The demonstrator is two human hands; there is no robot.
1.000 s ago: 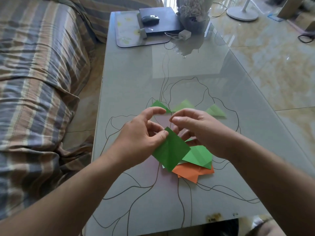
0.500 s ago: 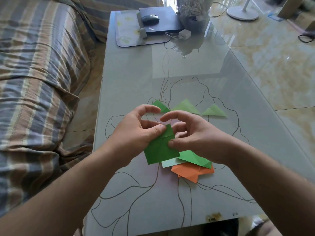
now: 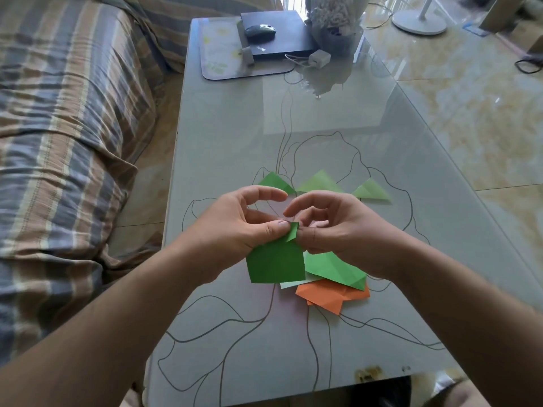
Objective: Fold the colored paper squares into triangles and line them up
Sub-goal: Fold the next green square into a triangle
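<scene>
Above the glass table (image 3: 235,136), my left hand (image 3: 238,224) and my right hand (image 3: 332,227) both pinch the top corner of a dark green paper square (image 3: 276,264), which hangs down below the fingers. Under it lies a small pile: a lighter green sheet (image 3: 335,270), a pale sheet edge (image 3: 293,284) and orange sheets (image 3: 332,296). Beyond my hands three folded triangles lie in a row: a dark green one (image 3: 274,182), a light green one (image 3: 320,182) and another light green one (image 3: 371,190).
A striped sofa (image 3: 64,136) runs along the table's left side. At the far end of the table sit a placemat (image 3: 220,54), a black box (image 3: 279,33) with a mouse (image 3: 260,30) on it, a white charger (image 3: 318,58) and a vase (image 3: 335,22). A fan base (image 3: 418,22) stands on the tiled floor.
The dark green square has swung from a tilted diamond to hanging nearly straight down. My right hand has moved in and now pinches its top corner beside my left thumb.
</scene>
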